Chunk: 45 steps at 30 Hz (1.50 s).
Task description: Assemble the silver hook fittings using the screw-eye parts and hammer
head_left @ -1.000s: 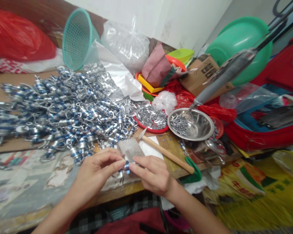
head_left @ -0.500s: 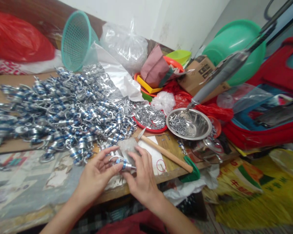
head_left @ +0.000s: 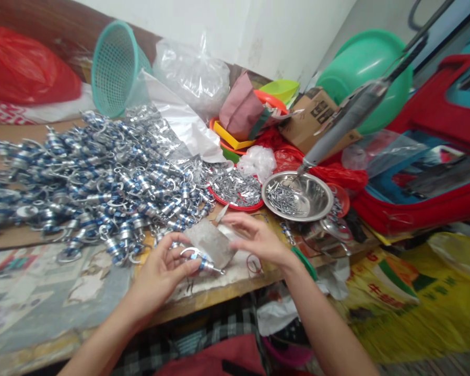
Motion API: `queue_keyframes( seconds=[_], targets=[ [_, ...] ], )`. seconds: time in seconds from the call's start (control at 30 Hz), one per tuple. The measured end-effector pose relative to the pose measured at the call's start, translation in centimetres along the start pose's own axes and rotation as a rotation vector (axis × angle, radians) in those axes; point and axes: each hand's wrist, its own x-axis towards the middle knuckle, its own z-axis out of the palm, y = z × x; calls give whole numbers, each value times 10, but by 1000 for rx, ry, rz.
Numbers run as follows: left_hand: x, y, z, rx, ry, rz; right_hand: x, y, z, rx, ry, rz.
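My left hand [head_left: 168,271] pinches a blue-and-silver metal fitting [head_left: 204,262] with a white-metal ring at one end and a thin pin at the other. A worn grey metal block [head_left: 209,241] lies just beyond it on the bench. My right hand [head_left: 258,237] is over the right side of the block, fingers stretched and apart, nothing visible in them. Beneath that hand lies a hammer whose pointed metal head [head_left: 221,213] shows past the fingertips; its handle is hidden. A large heap of similar fittings [head_left: 102,183] spreads to the left.
Behind the block are a red tray [head_left: 237,208] of small metal strips and a steel bowl [head_left: 325,201] of pins. A grey tool on a rod [head_left: 340,125] slants down to the bowl. A teal basket [head_left: 115,70] leans at the back, near a clear plastic bag [head_left: 191,73].
My right hand has left the fitting and moved right, over the hammer. My left hand keeps the fitting. The whole view has shifted slightly.
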Motion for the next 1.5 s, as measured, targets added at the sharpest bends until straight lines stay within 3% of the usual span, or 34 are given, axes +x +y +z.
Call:
queue_keyframes(
  seconds=[0.1, 0.23, 0.43, 0.67, 0.83, 1.23, 1.5],
  targets=[
    [2, 0, -1, 8, 3, -17, 36, 32, -16, -378, 154, 386],
    [9, -2, -7, -33, -41, -32, 72, 59, -17, -517, 74, 507],
    [16, -5, -13, -102, -87, -40, 83, 69, -13, -598, 16, 488],
    [20, -13, -14, -122, -55, -42, 62, 72, -11, -565, 171, 365],
    [18, -10, -13, -115, -75, -70, 52, 64, -9, -518, 205, 304],
    [15, -7, -12, -90, -46, -77, 81, 76, -14, -484, 73, 431],
    [16, -9, -12, -71, -35, -56, 92, 70, -3, -457, 122, 434]
  ],
)
